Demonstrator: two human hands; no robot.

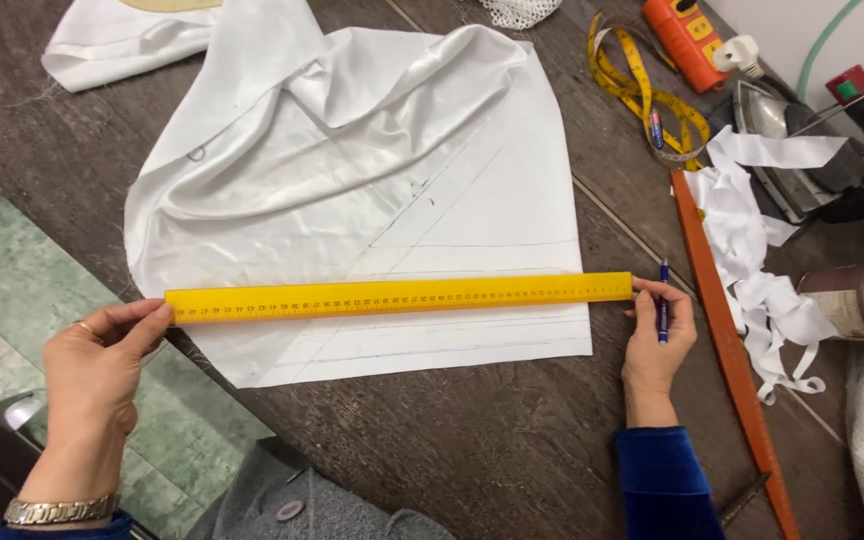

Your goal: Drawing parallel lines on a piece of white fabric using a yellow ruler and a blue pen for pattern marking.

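Left hand (102,345): fingertips pinched yellow ruler's (402,296) left end.
Right hand (657,335): closed on blue pen (663,305), steadied right end.
Ruler: lay flat across white satin fabric (352,180), near table (472,450) edge.

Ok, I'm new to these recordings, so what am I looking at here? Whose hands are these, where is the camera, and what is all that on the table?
There is no machine here: a person works with two bare hands, and the single picture comes from a camera worn on their head, looking down.

The left hand holds one end of a long yellow ruler. The right hand steadies the other end while gripping a blue pen. The ruler lies flat across white fabric with faint lines drawn on it, spread on a dark wooden table.

To the right lie a long orange ruler, white fabric strips, a yellow tape measure and a clothes iron.
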